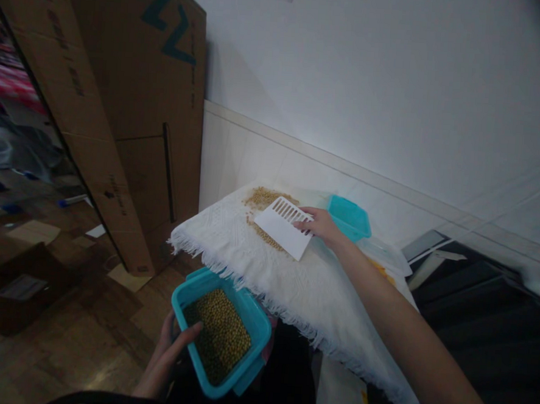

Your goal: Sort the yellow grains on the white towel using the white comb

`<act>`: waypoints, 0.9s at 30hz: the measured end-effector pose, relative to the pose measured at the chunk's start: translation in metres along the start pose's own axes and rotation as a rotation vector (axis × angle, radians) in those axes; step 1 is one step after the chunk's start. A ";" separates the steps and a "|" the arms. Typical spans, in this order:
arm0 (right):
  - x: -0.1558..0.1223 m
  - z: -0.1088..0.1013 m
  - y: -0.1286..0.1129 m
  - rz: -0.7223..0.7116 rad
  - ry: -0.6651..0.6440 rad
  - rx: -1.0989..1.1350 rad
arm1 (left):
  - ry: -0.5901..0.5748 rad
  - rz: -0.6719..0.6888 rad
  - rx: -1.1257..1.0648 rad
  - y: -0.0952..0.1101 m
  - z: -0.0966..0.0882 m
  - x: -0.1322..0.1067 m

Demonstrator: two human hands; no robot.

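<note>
My left hand (pixel 172 342) grips the near-left side of a turquoise plastic container (pixel 265 333), its thumb over the rim. Inside lie many tan beans (pixel 226 321), which look like soybeans. The container is held just below the table's front edge. On the table, my right hand (pixel 320 224) is closed on the slotted end of a flat white plate-like scraper (pixel 281 228). Loose beans (pixel 265 197) lie in a patch beyond the scraper, and more beans (pixel 268 238) lie along its near edge. A second turquoise container (pixel 349 218) stands behind my right wrist.
A white fringed cloth (pixel 217 229) covers the table, which stands against a white wall (pixel 373 80). To the left rises a tall cardboard box (pixel 134 96). Scraps of cardboard (pixel 34 231) lie on the wooden floor. Dark slatted panels (pixel 486 325) are at the right.
</note>
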State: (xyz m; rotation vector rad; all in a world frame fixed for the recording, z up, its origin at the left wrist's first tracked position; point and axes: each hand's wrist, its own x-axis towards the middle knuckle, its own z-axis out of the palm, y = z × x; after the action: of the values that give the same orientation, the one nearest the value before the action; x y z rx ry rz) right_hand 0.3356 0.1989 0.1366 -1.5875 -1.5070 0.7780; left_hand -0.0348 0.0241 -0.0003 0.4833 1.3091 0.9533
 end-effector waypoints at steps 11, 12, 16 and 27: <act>0.035 -0.004 -0.027 -0.270 0.038 -0.341 | -0.004 0.011 -0.027 0.001 0.001 0.001; 0.041 0.001 -0.030 -0.280 0.032 -0.400 | -0.008 0.001 -0.011 0.001 0.000 0.001; 0.054 0.023 -0.038 -0.308 -0.031 -0.509 | -0.023 -0.019 0.031 0.001 -0.001 0.001; 0.043 0.027 -0.010 -0.361 -0.052 -0.556 | -0.001 -0.008 -0.011 -0.007 -0.001 0.006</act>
State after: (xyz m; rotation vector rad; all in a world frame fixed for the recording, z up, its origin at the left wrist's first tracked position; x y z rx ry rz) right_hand 0.3118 0.2444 0.1359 -1.6053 -2.0961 0.2016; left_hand -0.0342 0.0254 -0.0096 0.4690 1.3036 0.9530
